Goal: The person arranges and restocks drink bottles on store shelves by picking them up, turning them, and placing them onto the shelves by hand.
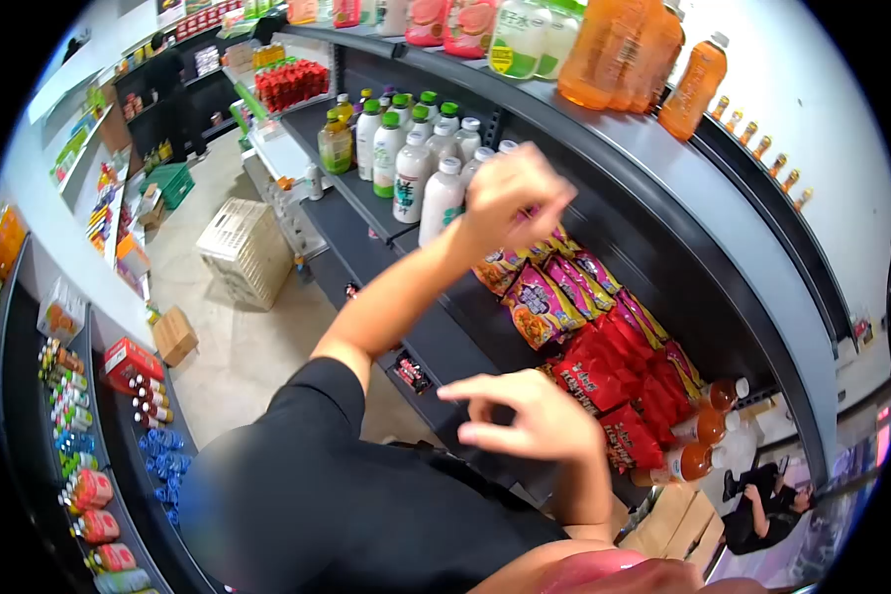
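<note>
My left hand (520,198) is raised in front of the shelf, beside the white bottles (411,178) and above the purple snack packets (544,307). Its fingers are curled and blurred; a small pink-purple patch shows at them, but what it belongs to is unclear. Lower down, my right hand (535,421) has its index finger stretched out and the thumb apart, with nothing held. It is left of the red packets (604,366), over the shelf edge. A small dark and red packet (411,374) lies on the lower shelf near its fingertip.
Orange bottles (693,89) stand on the upper shelf, brown-orange drink bottles (693,462) at the right. A white crate (246,252) and cardboard box (174,337) are on the floor. One person (767,510) is at lower right, another (168,94) in the back.
</note>
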